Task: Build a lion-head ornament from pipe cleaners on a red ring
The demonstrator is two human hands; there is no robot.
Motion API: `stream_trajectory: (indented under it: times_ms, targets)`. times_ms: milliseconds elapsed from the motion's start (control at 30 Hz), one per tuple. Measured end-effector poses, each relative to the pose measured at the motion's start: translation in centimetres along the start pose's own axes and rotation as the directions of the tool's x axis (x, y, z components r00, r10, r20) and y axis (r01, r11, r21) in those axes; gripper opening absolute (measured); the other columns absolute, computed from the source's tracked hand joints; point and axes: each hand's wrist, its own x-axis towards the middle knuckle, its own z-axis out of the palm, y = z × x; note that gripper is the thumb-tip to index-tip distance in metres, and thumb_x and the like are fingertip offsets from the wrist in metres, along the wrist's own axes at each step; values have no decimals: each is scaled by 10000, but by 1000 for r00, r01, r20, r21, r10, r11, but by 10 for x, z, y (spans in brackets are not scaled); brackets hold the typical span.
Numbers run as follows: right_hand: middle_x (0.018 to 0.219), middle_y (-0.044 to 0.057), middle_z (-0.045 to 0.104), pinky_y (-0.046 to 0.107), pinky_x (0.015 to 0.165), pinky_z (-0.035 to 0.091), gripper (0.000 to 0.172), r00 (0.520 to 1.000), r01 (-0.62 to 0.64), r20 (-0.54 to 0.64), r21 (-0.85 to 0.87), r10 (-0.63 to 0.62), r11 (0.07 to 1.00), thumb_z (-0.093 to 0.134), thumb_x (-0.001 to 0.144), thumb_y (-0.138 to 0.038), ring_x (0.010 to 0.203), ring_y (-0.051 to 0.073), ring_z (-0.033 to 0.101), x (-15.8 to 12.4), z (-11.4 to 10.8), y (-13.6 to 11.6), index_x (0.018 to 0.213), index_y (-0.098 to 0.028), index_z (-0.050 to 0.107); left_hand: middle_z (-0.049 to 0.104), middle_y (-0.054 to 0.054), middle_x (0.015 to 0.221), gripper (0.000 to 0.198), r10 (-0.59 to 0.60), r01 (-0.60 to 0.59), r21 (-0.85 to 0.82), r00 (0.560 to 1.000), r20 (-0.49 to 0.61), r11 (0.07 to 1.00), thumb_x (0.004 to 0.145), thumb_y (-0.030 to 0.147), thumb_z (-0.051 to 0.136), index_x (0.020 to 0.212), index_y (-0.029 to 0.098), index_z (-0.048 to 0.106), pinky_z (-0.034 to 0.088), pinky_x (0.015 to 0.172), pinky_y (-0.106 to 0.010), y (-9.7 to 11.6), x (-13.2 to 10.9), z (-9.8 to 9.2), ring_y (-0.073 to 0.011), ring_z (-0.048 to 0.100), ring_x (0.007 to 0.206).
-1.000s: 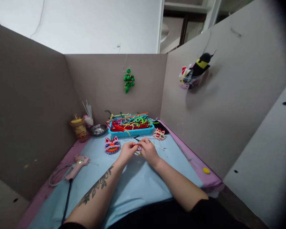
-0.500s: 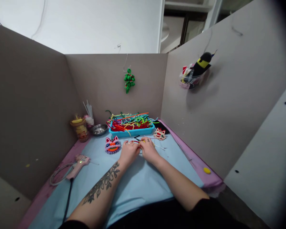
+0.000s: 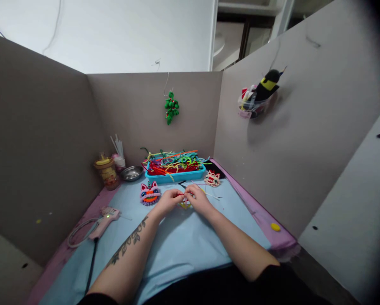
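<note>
My left hand (image 3: pixel 170 201) and my right hand (image 3: pixel 197 198) meet over the blue cloth, thumbs and fingertips pinched close together. Between and under the fingertips shows a small yellow-and-pink pipe-cleaner piece (image 3: pixel 185 204); the fingers cover much of it. Both hands appear to grip it. To the left of them lies a pink, purple and orange animal face (image 3: pixel 150 195) made of pipe cleaners. A cream-and-red face (image 3: pixel 212 178) lies beyond my right hand. Thin white and black strands (image 3: pixel 213 196) stick out beside that hand.
A blue tray (image 3: pixel 177 176) heaped with coloured pipe cleaners stands behind the hands. A metal bowl (image 3: pixel 132 173) and a lidded cup (image 3: pixel 108 174) are at back left. The pink glue gun (image 3: pixel 103 224) lies left with its cord. Partition walls (image 3: pixel 139 110) enclose the table.
My left hand has turned, its forearm rolling slightly, and the fingertips are drawn closer together. More of the yellow piece shows beneath them. The red strand at my left fingers is mostly out of sight.
</note>
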Motion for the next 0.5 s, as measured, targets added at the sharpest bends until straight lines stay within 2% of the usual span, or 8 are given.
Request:
stream_trajectory:
  times_ms: [100, 233, 333, 433, 500]
  targets:
    - [783, 29, 535, 304, 736, 406, 105, 1000, -18, -4, 3, 18, 1000, 512, 761, -153, 808, 175, 506, 1, 1, 3, 673, -189, 556, 571, -8, 646, 239, 37, -38, 50, 999, 15, 998, 705, 366, 604, 727, 129, 581, 441, 553, -245, -2, 1, 1, -128, 537, 592]
    - [772, 25, 513, 299, 716, 401, 124, 999, -37, -18, -15, 37, 999, 480, 773, -158, 779, 170, 496, 2, 4, 7, 662, -188, 525, 570, -10, 670, 207, 189, -176, 262, 981, -28, 949, 748, 338, 554, 734, 134, 585, 407, 584, -233, 0, 1, 2, -124, 514, 630]
    - [786, 30, 503, 307, 737, 398, 131, 1000, -20, -15, -39, 20, 999, 440, 786, -142, 786, 170, 486, 2, 7, 12, 680, -191, 500, 577, -11, 701, 191, 271, -235, 373, 961, -47, 898, 748, 329, 552, 754, 140, 582, 400, 613, -238, 6, -2, 4, -125, 504, 652]
    - [816, 37, 505, 308, 760, 397, 129, 1000, -6, 14, -50, 7, 999, 413, 780, -112, 808, 170, 476, 0, 11, 17, 711, -194, 486, 567, 0, 707, 156, 294, -252, 391, 955, -48, 885, 703, 287, 595, 756, 147, 550, 400, 617, -237, 9, -4, 8, -116, 494, 643]
    - [829, 38, 509, 309, 769, 395, 134, 999, 1, 32, -58, 1, 998, 407, 784, -113, 821, 170, 471, 0, 12, 19, 713, -197, 483, 553, 14, 700, 171, 289, -255, 341, 956, -51, 905, 663, 247, 623, 756, 156, 511, 407, 612, -232, 8, -4, 10, -112, 502, 642]
